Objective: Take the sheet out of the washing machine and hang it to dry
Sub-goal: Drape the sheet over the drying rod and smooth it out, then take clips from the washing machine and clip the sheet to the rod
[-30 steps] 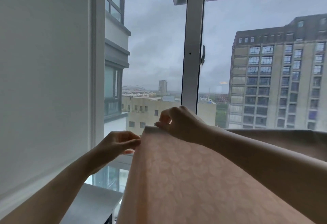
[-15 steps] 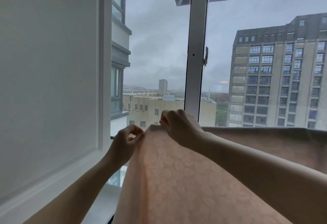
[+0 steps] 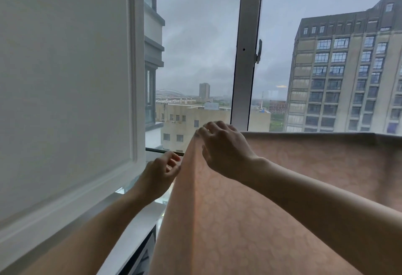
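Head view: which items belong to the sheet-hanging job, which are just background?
Job:
- pink patterned sheet, draped over a line or rail I can't see
- right hand at its top corner
- left hand at its side edge

Background:
- white window frame
- window handle
- white wall panel

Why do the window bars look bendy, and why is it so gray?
Head view: the wide-angle lens bows the window post and wall panel; overcast sky gives flat, dim light with no sharp shadows; light glows softly through the sheet; a faint lamp reflection shows on the glass.

A white panelled wall adjoins a window showing grey sky, buildings.
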